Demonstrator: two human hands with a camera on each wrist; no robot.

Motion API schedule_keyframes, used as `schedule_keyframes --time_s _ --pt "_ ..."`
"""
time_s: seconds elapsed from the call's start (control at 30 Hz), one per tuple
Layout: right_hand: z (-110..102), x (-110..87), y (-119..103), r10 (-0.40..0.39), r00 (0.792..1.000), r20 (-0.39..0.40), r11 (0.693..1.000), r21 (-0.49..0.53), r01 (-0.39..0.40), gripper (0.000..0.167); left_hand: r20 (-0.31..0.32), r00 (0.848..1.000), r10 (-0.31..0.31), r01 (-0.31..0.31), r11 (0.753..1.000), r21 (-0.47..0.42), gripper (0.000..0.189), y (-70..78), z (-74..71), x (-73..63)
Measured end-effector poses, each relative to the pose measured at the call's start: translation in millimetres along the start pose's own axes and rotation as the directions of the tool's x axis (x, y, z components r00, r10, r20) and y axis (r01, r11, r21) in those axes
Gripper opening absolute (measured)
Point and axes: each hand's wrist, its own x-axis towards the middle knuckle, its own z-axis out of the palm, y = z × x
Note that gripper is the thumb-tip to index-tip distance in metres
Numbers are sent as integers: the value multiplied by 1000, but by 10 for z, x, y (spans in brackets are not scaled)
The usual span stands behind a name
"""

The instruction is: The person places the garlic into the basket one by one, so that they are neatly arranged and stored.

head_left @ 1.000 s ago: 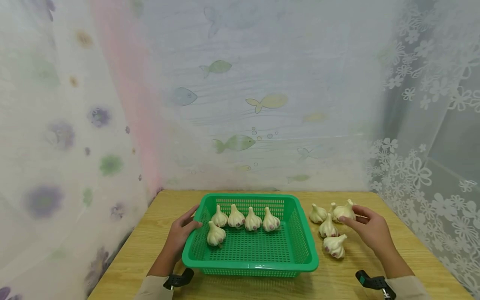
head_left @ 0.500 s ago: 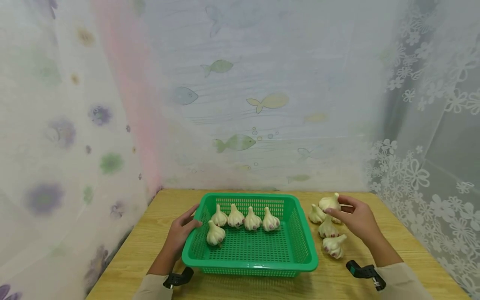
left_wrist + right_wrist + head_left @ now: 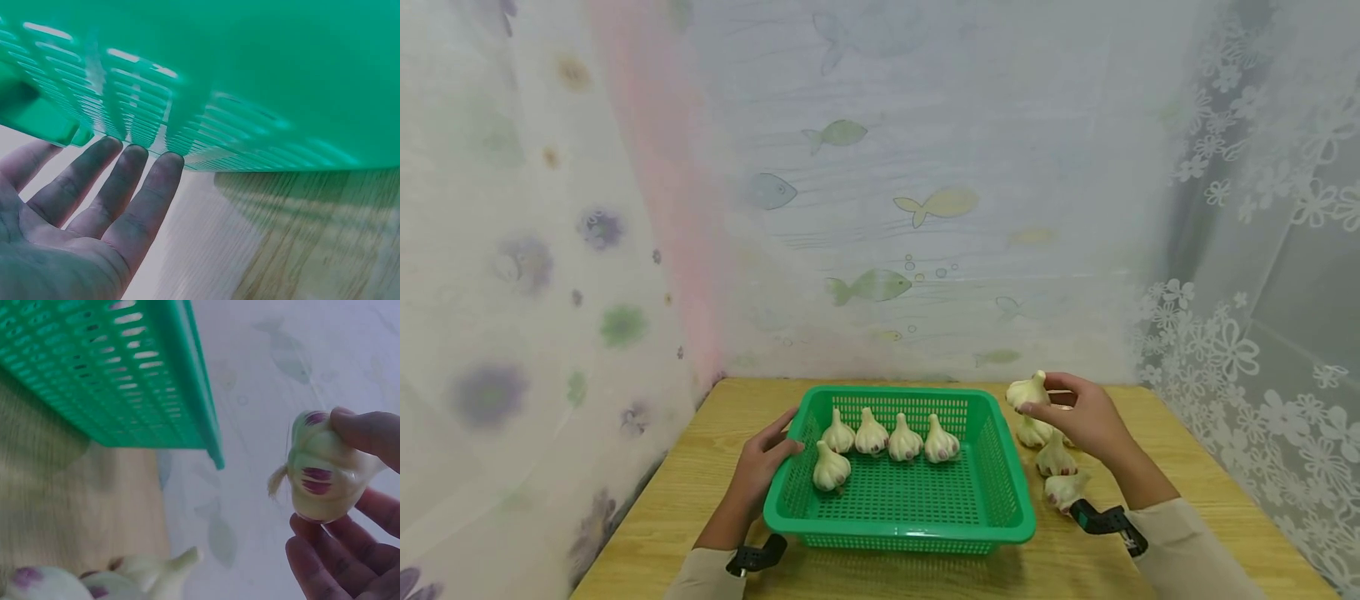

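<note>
My left hand [image 3: 758, 471] holds the left side of a green plastic basket [image 3: 898, 532], thumb over the rim and fingertips at the outer wall. In the left wrist view, its fingers [image 3: 140, 209] reach the slotted side. Inside the basket, several garlic bulbs [image 3: 906, 439] form a back row with another bulb [image 3: 831, 468] in front at left. Raised beyond the basket's right back corner is a garlic bulb [image 3: 1027, 392], pinched by my right hand [image 3: 1086, 417]. The right wrist view shows that bulb [image 3: 328, 465] between thumb and fingers, its purple-streaked base and rootlets toward the basket.
Several more garlic bulbs [image 3: 1056, 458] lie right of the basket, partly covered by my right hand and wrist strap [image 3: 1108, 521]. A wooden table [image 3: 700, 475] carries everything. Pale printed sheeting [image 3: 1037, 325] hangs behind it and along both sides.
My right hand has lifted a garlic bulb from the right-hand group and carried it up and left toward the basket. My left hand and the basket have stayed in place.
</note>
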Motion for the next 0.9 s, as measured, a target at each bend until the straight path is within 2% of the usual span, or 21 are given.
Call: schedule_keyframes --time_s 0.33,0.6,0.9 --pt "200 150 -169 -65 997 48 998 12 64 77 -7 1000 4 -3 1000 21 63 0 1 -11" --pt "340 235 -317 -61 990 130 998 22 59 77 -12 1000 1 -1 1000 12 62 -18 3 11" --pt "512 344 -440 -84 979 184 996 27 80 70 -8 1000 1 -1 1000 18 63 -2 -4 6"
